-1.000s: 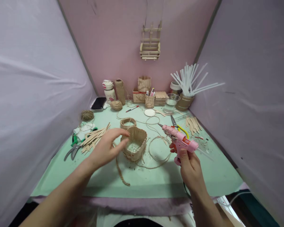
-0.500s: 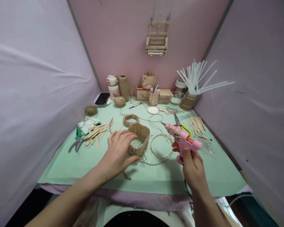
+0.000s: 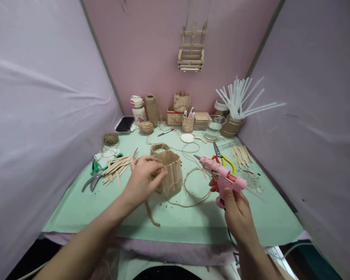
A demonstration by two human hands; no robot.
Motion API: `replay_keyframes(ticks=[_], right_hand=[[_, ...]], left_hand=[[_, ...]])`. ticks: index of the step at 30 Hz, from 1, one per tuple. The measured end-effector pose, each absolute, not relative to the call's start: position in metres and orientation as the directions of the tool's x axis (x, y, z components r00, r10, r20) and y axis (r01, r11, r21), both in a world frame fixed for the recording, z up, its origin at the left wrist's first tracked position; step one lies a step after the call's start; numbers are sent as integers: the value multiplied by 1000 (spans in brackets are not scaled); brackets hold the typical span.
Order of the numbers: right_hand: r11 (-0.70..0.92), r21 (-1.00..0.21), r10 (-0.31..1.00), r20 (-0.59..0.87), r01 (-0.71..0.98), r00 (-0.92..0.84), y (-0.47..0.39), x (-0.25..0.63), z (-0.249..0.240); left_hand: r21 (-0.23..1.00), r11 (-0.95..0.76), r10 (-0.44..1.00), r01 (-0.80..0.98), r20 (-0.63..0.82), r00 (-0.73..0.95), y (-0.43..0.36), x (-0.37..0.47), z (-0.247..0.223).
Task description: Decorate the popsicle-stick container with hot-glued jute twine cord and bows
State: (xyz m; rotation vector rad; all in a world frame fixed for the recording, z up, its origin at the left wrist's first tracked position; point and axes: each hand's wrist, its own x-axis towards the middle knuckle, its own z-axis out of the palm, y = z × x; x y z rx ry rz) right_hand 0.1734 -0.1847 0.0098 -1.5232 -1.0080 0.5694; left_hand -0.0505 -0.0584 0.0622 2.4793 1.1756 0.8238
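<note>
Near the front of the green table stands a small basket [image 3: 173,173] of wooden sticks, its slatted outer side facing me. My left hand [image 3: 147,175] is closed at its left side, with thumb and fingers bent at the wall; the exact grip is partly hidden. A braided cord [image 3: 151,216] hangs below this hand onto the table. My right hand [image 3: 236,204] is wrapped round the handle of a pink glue gun [image 3: 221,173], whose nozzle points left, above the table and apart from the basket. Thin twine [image 3: 186,190] lies in loops between them.
Wooden sticks [image 3: 119,167] and green-handled shears [image 3: 95,179] lie left. Behind the basket is coiled rope [image 3: 160,147]. Yellow-handled scissors [image 3: 227,163] lie beyond the glue gun. A water cup [image 3: 214,126], a bottle [image 3: 138,111] and a pot of white glue sticks [image 3: 231,126] stand at the back.
The basket has turned, so its outer slats show instead of its inside. My left hand's fingers have closed in at its left side. The glue gun stays in my right hand, slightly lower.
</note>
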Motion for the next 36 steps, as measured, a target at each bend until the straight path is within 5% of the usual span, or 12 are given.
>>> replay_keyframes(ticks=[4, 9, 19, 36], right_hand=[[61, -955, 860, 197, 289, 470, -190, 169, 16], [60, -930, 879, 222, 362, 422, -195, 158, 18], [113, -892, 930, 250, 437, 270, -179, 136, 21], [61, -882, 939, 209, 467, 272, -171, 131, 10]], left_hand=[[672, -573, 780, 470, 271, 565, -31, -65, 81], [726, -551, 768, 413, 247, 591, -22, -61, 73], [726, -584, 749, 364, 309, 587, -19, -60, 55], [738, -583, 743, 341, 314, 590, -18, -62, 52]])
